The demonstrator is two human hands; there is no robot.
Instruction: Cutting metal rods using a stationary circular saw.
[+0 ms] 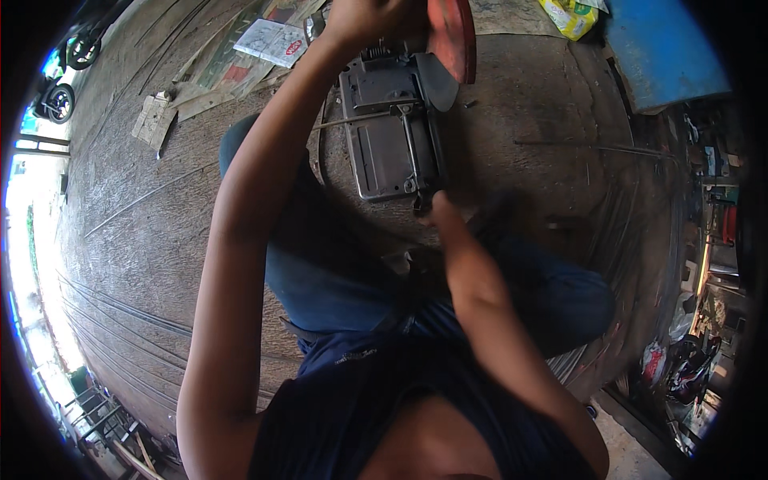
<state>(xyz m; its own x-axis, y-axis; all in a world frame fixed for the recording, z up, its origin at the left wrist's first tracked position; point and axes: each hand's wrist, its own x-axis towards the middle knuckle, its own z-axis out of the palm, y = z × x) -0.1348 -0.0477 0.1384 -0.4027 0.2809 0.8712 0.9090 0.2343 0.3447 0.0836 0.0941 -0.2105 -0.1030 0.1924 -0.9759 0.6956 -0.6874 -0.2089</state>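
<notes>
A cut-off saw with a dark metal base (384,164) stands on the floor before my crossed legs. Its red blade guard (452,40) and grey cutting disc (436,84) are at the far end. A thin metal rod (352,121) lies across the base and reaches the clamp (412,140). My left hand (380,20) is at the top edge beside the red guard, its fingers cut off from view. My right hand (438,210) is closed at the near end of the clamp, around its dark crank handle (420,204).
Flattened cardboard (154,120) and a printed sheet (270,42) lie at the far left. Long thin rods (128,308) stretch over the floor on the left. A blue panel (664,56) and a yellow bag (570,18) are at the far right. Motorbike wheels (60,102) show at upper left.
</notes>
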